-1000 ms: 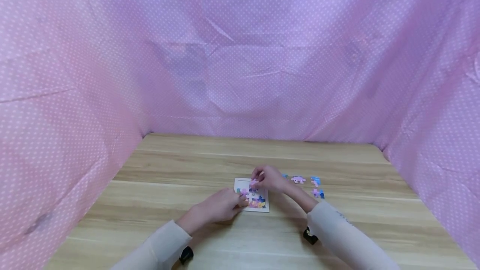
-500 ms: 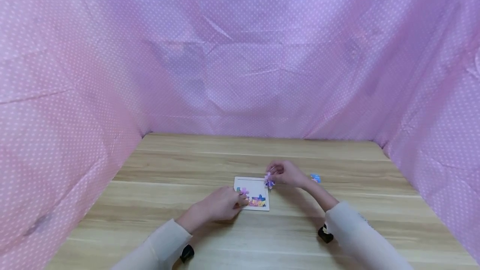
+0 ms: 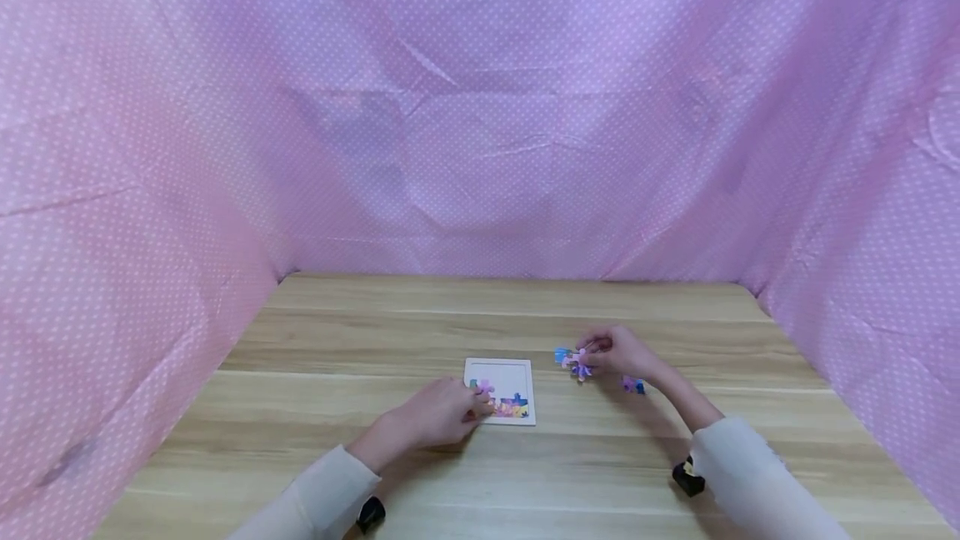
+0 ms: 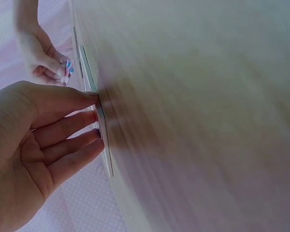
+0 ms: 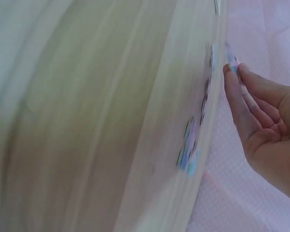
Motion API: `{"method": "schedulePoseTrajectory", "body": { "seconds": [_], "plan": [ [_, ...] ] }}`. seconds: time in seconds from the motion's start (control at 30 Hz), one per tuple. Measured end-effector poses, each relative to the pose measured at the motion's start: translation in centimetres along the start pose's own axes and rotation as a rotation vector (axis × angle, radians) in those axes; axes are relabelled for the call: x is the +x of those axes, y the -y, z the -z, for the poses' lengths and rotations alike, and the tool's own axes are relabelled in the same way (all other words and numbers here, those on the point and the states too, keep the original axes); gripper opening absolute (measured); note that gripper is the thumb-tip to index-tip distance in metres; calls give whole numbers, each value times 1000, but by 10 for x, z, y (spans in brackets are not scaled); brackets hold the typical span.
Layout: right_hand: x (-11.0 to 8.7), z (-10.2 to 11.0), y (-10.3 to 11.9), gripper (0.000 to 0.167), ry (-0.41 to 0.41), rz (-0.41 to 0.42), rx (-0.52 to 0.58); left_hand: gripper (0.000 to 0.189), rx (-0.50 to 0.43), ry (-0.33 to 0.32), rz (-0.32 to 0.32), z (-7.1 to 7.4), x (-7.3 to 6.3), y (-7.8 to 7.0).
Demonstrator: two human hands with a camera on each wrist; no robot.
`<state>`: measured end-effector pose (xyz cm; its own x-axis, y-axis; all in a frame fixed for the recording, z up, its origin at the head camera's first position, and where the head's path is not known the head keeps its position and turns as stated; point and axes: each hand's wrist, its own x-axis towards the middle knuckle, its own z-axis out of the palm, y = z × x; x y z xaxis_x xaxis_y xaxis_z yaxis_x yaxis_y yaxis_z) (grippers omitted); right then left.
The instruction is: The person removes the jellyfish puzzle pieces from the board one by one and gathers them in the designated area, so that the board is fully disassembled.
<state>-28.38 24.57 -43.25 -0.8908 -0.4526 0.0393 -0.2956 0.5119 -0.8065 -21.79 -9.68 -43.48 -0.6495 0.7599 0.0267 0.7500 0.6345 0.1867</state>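
A small white puzzle tray [image 3: 517, 370] lies on the wooden table [image 3: 375, 332], with a few coloured pieces set along its near edge. My left hand [image 3: 450, 411] rests at the tray's left side, and its straight fingers [image 4: 72, 126] touch the tray's edge [image 4: 105, 145]. Off to the right of the tray, my right hand [image 3: 618, 352] pinches a pink and purple puzzle piece [image 3: 580, 366] just above the table. The right wrist view shows that piece [image 5: 233, 65] between thumb and fingertips of the right hand [image 5: 261, 111].
Loose puzzle pieces lie around the right hand: a blue one [image 3: 561, 354] and another [image 3: 633, 387], with some blurred pieces [image 5: 188, 155] in the right wrist view. Pink dotted cloth [image 3: 480, 107] walls in the table on three sides.
My right hand lifted a pink and purple piece from over the tray and carried it right, beyond the tray's edge. The left hand stayed at the tray.
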Motion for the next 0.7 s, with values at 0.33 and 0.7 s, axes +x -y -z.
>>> {"method": "schedulePoseTrajectory", "body": {
  "seconds": [0.33, 0.7],
  "plan": [
    [-18, 20, -9, 22, 51, -15, 30, 27, -76, 13, 55, -1, 0, 1],
    [-20, 15, -14, 17, 47, -6, -83, 26, -92, 3, 60, -3, 0, 2]
  ]
}}
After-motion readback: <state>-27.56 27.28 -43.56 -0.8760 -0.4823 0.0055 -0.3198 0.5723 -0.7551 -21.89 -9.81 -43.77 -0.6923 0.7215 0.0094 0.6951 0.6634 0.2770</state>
